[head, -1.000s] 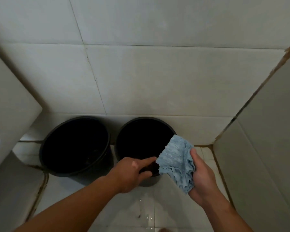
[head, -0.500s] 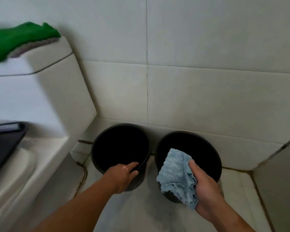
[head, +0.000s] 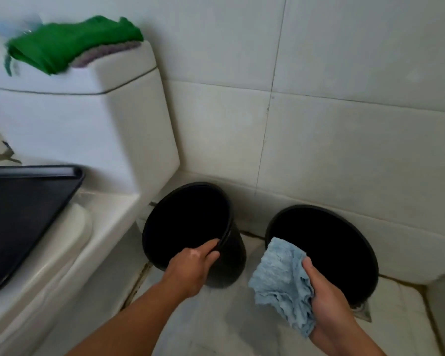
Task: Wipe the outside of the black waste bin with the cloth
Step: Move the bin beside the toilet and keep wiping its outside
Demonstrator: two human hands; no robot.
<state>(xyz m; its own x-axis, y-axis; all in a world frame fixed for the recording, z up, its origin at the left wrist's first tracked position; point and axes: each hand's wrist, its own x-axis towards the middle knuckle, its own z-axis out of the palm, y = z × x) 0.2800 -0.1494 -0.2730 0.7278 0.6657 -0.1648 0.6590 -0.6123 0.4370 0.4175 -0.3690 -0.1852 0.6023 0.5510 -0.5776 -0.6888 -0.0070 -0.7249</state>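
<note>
The left hand (head: 190, 265) grips the rim of the tilted black waste bin (head: 229, 258). The right hand (head: 326, 296) holds the blue cloth (head: 280, 281), not yet touching it. Next, I think, the cloth must press on its outer wall.

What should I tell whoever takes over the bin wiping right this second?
Left hand: grips the near rim of the left black bin, beside the toilet.
Right hand: holds the blue cloth, bunched, in front of the right black bin.
Done: left bin steadied; the cloth is not on its wall.
Left: wipe the outside all round.
</note>
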